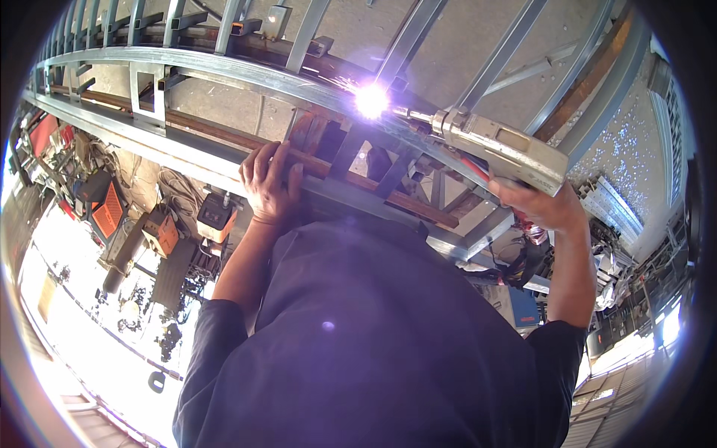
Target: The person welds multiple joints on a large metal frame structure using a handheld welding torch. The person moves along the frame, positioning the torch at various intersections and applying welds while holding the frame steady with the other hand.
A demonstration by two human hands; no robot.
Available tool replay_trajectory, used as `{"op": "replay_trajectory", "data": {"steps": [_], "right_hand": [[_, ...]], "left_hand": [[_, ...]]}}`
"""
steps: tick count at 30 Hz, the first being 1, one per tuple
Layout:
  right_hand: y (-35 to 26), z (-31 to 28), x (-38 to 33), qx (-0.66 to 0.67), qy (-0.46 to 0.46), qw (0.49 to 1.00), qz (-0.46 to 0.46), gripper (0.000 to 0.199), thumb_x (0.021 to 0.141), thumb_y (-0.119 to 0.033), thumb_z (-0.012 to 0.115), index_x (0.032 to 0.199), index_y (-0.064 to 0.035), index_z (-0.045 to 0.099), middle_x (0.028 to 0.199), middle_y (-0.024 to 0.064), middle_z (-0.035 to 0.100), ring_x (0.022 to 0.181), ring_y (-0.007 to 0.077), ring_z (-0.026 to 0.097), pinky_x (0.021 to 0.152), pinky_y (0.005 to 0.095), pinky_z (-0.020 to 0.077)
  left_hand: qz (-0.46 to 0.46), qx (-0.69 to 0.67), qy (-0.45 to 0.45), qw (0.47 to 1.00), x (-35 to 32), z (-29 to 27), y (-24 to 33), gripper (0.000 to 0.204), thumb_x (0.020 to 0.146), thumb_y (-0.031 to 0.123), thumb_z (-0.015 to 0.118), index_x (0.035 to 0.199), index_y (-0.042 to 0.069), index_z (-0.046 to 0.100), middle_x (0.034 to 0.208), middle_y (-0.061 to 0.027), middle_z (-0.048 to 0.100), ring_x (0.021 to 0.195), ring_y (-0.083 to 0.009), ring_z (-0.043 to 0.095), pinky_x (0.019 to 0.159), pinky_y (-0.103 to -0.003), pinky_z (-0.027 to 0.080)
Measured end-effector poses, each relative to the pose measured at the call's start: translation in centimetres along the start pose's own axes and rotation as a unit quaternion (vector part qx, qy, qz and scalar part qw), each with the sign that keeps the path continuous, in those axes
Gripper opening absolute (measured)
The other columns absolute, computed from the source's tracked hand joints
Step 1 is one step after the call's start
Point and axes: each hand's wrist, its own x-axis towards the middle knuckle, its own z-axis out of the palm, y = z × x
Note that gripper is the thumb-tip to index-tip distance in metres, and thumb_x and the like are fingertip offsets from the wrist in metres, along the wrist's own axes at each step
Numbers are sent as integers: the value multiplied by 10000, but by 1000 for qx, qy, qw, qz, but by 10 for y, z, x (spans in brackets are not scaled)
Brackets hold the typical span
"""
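Note:
My right hand is wrapped round the handle of a pale, boxy welding gun. The gun's metal nozzle points left. At its tip, a dazzling white-violet glare with sparks hides the spot on the galvanized steel frame where a crossbar meets the long rail. On the near side, my left hand is bent over a long steel rail, its fingertips beside a rust-brown bar. A red cable or hose shows under the gun.
Parallel steel bars span the far side above a concrete floor. At left lie orange-and-black machines, coiled cables and tools. Metal offcuts are piled at right, near a blue box.

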Motion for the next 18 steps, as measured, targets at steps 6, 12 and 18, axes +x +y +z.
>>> {"op": "replay_trajectory", "data": {"steps": [6,12,18], "right_hand": [[-5,3,1,14,16,1000,14,465,857,-142,843,1265,1,673,1049,60,747,925,98,668,816,283,555],[1,1,0,-7,5,1000,-7,478,856,-162,850,1269,2,673,1070,76,749,945,107,675,833,284,553],[-5,1,0,-5,2,1000,23,503,851,-159,853,1291,-7,664,1061,55,741,929,107,665,822,280,552]], "left_hand": [[2,1,1,1000,0,1,0,458,900,319,691,1312,120,674,1284,-78,626,1203,-301,552,1066,-468,392],[4,5,-1,1000,0,1,-1,453,908,324,688,1313,121,675,1274,-79,630,1197,-304,558,1065,-473,390],[3,-5,7,1000,0,1,-1,460,890,307,700,1308,117,677,1271,-78,629,1200,-302,555,1070,-472,391]]}}
